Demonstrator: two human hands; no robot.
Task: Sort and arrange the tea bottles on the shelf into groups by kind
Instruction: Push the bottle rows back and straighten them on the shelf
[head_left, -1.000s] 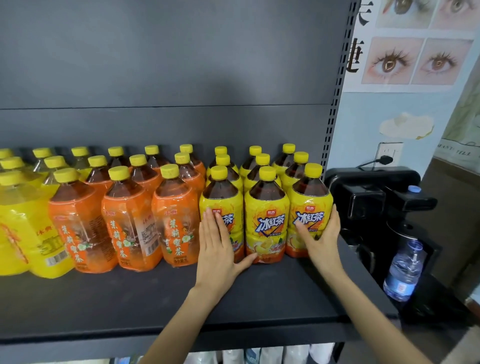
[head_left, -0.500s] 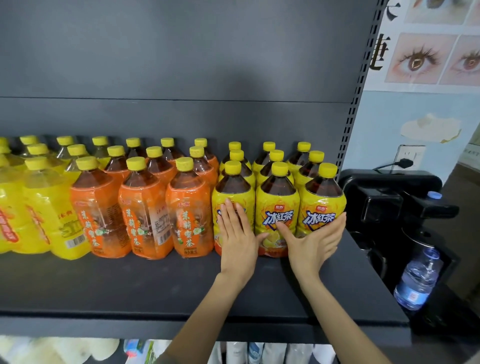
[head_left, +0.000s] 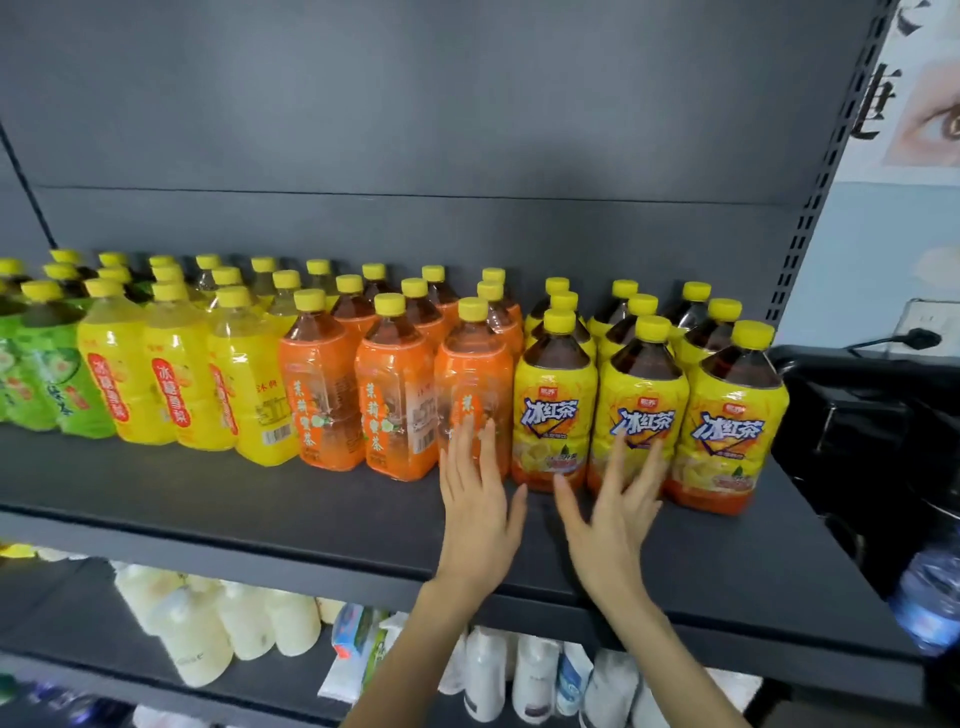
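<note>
Neither grip holds anything: my left hand (head_left: 480, 499) lies flat, fingers spread, against the front orange-label tea bottle (head_left: 474, 395), and my right hand (head_left: 613, 512) is splayed on the middle iced-tea bottle (head_left: 641, 410) just right of it. All kinds stand grouped along the shelf (head_left: 260, 499). I judge a hard shove could topple a front bottle into those behind.
</note>
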